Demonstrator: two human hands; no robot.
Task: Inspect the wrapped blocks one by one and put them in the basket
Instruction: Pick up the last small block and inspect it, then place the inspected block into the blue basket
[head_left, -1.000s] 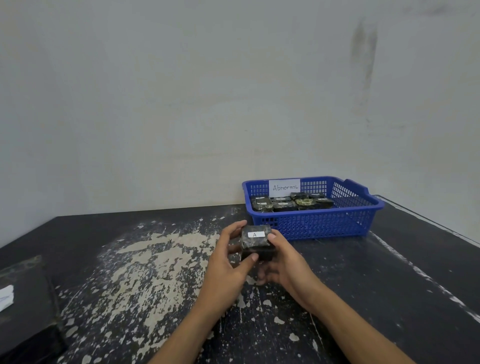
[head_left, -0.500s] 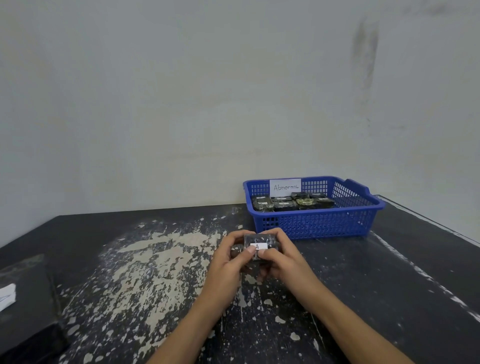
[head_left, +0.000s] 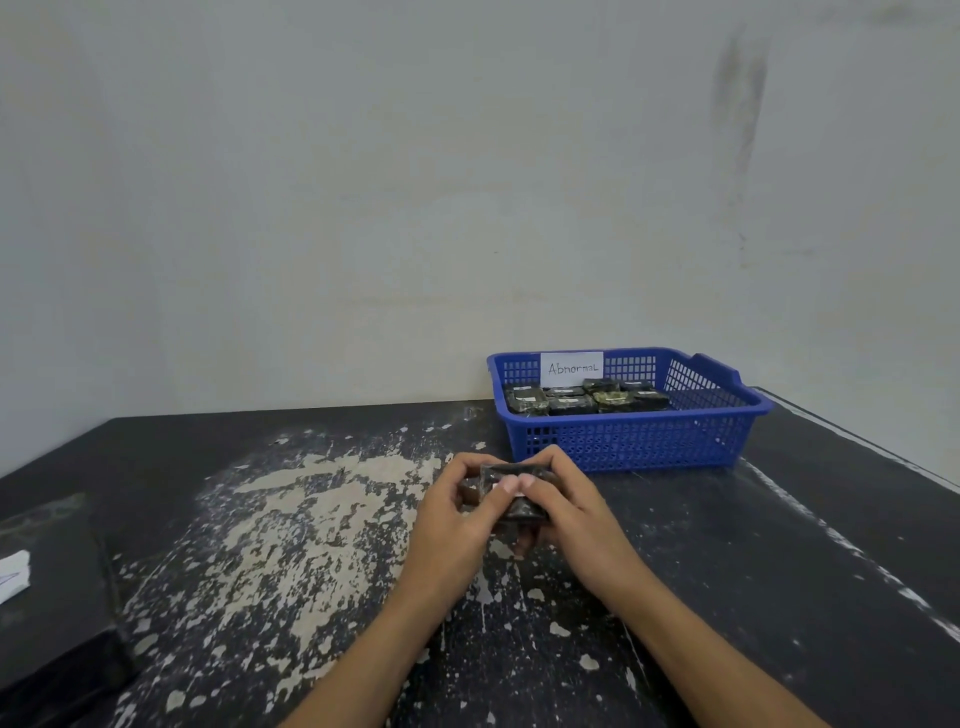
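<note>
Both hands clamp one wrapped block (head_left: 519, 472) between them: the left hand (head_left: 447, 514) curls round its left end, the right hand (head_left: 571, 512) round its right end, and the two thumbs meet on the face turned toward the person. This two-sided hold appears to serve inspection, since it leaves the top face open to view and lets the block be rolled. The block is held just in front of the basket (head_left: 634, 447), near its left corner and above the table (head_left: 311, 519). It is dark and box-shaped, and its glossy film wrap catches the light.

The table is black, and worn paint shows pale, flaky patches to the left of the basket. Well to the left of the basket and nearer the person sits a dark box (head_left: 52, 597) with a white paper scrap (head_left: 13, 574) on it.

The basket is blue plastic, rectangular, with perforated walls and a raised handle at its right end. Inside, finished blocks (head_left: 571, 402) lie flat in close rows at the left and rear; the right part looks free for the next one. A white label (head_left: 571, 368) reading "Abnormal" stands on the far wall of the basket. A plain, smudged wall (head_left: 363, 208) stands behind the basket.
</note>
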